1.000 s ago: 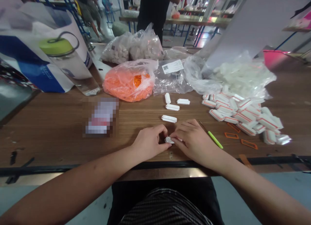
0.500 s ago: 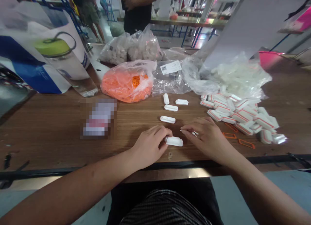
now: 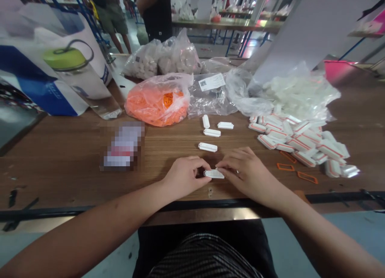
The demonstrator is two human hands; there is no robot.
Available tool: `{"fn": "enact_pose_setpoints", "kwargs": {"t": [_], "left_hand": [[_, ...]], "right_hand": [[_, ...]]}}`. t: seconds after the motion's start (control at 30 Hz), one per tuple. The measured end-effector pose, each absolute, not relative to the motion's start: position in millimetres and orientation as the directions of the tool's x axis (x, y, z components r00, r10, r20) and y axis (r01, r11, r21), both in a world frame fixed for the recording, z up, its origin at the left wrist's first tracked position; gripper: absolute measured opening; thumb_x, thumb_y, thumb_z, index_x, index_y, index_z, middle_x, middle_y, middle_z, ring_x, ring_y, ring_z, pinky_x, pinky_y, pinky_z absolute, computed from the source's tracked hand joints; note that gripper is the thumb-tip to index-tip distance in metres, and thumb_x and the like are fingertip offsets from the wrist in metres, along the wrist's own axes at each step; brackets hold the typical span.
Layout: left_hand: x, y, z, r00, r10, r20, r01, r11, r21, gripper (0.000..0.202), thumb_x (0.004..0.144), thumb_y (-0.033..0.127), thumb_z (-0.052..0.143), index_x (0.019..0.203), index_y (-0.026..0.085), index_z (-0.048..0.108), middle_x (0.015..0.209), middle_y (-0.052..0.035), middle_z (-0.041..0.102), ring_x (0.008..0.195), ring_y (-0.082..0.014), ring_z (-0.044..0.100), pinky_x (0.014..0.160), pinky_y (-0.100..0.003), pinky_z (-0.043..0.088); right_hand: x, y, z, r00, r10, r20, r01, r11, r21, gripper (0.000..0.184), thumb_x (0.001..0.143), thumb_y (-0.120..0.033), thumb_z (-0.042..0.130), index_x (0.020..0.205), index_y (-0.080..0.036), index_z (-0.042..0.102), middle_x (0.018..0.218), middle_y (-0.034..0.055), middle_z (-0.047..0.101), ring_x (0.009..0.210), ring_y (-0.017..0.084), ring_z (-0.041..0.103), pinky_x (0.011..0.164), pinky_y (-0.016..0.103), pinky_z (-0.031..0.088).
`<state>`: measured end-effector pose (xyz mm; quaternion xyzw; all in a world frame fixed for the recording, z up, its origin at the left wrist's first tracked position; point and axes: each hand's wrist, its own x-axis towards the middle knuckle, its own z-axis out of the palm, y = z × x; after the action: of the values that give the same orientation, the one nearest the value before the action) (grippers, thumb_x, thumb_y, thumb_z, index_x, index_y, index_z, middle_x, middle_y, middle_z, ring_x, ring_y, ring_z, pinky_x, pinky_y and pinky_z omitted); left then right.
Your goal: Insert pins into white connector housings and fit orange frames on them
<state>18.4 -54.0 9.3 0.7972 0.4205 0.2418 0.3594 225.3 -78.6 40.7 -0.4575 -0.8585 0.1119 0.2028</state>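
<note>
As L hand (image 3: 184,174) pinches white pc (image 3: 215,174), R hand (image 3: 247,172) touches opp. end.

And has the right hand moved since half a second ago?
Yes, leftward: judged against the nearest loose white piece, the right hand has come in toward the white gridded piece in the left hand.

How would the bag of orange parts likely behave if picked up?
The bag would probably sag, since its film looks thin and crumpled. The orange parts inside would likely shift, being apparently many small pieces heaped together. It seems unlikely to roll, sitting low and broad on the table.
</note>
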Motion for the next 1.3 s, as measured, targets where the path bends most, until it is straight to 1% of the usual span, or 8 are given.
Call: {"fn": "enact_pose_setpoints", "kwargs": {"t": [0.17,0.27,0.33,0.63,0.9,1.0,1.1,1.3], "left_hand": [[20.5,-54.1,13.4,0.476,0.879,-0.028,0.560,-0.279,0.780,0.020,0.069,0.022,0.077,0.086,0.019,0.065,0.057,0.0089,0.053,0.049,-0.0079,0.043,0.053,-0.022,0.034],[21.8,-54.7,14.1,0.470,0.881,-0.055,0.569,-0.254,0.782,0.027,0.069,0.021,0.076,0.091,0.020,0.061,0.075,0.0058,0.068,0.051,-0.0083,0.047,0.055,-0.023,0.037],[22.1,-55.1,13.8,0.471,0.880,-0.060,0.562,-0.247,0.789,0.033,0.069,0.021,0.076,0.097,0.021,0.059,0.085,0.0044,0.072,0.054,-0.0091,0.051,0.057,-0.024,0.040],[24.0,-57.2,15.6,0.449,0.890,-0.078,0.570,-0.218,0.793,0.047,0.069,0.021,0.076,0.112,0.024,0.055,0.085,0.0040,0.073,0.066,-0.0149,0.063,0.065,-0.030,0.047],[22.5,-56.5,14.1,0.467,0.881,-0.071,0.567,-0.237,0.789,0.053,0.069,0.020,0.075,0.116,0.024,0.053,0.087,0.0028,0.073,0.073,-0.0173,0.064,0.069,-0.032,0.048],[22.2,-56.4,14.3,0.472,0.879,-0.069,0.568,-0.244,0.786,0.054,0.068,0.019,0.074,0.117,0.024,0.052,0.087,0.0024,0.073,0.073,-0.0173,0.065,0.071,-0.033,0.049],[22.8,-56.9,15.5,0.470,0.880,-0.071,0.571,-0.242,0.784,0.051,0.069,0.018,0.074,0.115,0.024,0.054,0.086,0.0025,0.073,0.071,-0.0167,0.064,0.070,-0.033,0.048],[22.6,-57.2,14.4,0.468,0.882,-0.062,0.552,-0.237,0.799,0.051,0.069,0.023,0.076,0.115,0.024,0.054,0.089,0.0026,0.073,0.065,-0.0142,0.062,0.067,-0.031,0.049]], "right_hand": [[213.7,-75.8,41.7,-0.559,0.798,0.225,0.732,0.602,-0.319,0.022,0.095,-0.020,0.052,0.082,-0.019,0.070,0.080,0.0028,0.070,0.076,0.016,0.060,0.078,0.033,0.033],[210.1,-74.4,43.0,-0.582,0.783,0.218,0.735,0.622,-0.271,0.023,0.094,-0.019,0.052,0.081,-0.017,0.070,0.079,0.0031,0.069,0.079,0.017,0.060,0.079,0.033,0.032],[208.3,-74.0,44.7,-0.601,0.776,0.192,0.744,0.631,-0.221,0.025,0.094,-0.018,0.050,0.079,-0.017,0.070,0.079,0.0035,0.069,0.080,0.017,0.060,0.079,0.034,0.031],[203.1,-75.1,54.3,-0.668,0.741,0.063,0.742,0.670,-0.012,0.024,0.094,-0.016,0.049,0.081,-0.016,0.069,0.084,0.0072,0.070,0.083,0.020,0.060,0.081,0.037,0.032],[193.3,-70.9,57.3,-0.721,0.693,-0.003,0.690,0.719,0.080,0.013,0.088,-0.014,0.057,0.083,-0.013,0.070,0.084,0.0085,0.070,0.080,0.021,0.058,0.081,0.038,0.033],[190.1,-69.6,60.2,-0.734,0.679,-0.028,0.677,0.734,0.045,0.012,0.086,-0.012,0.058,0.083,-0.013,0.070,0.086,0.0091,0.070,0.081,0.021,0.060,0.081,0.038,0.034],[191.7,-68.9,59.9,-0.720,0.693,-0.017,0.692,0.717,-0.085,0.016,0.089,-0.012,0.055,0.085,-0.015,0.070,0.086,0.0079,0.071,0.083,0.020,0.061,0.081,0.036,0.035],[208.4,-70.8,50.1,-0.651,0.753,0.099,0.708,0.648,-0.280,0.021,0.092,-0.016,0.050,0.090,-0.019,0.070,0.090,0.0052,0.072,0.086,0.019,0.064,0.081,0.036,0.037]]}}
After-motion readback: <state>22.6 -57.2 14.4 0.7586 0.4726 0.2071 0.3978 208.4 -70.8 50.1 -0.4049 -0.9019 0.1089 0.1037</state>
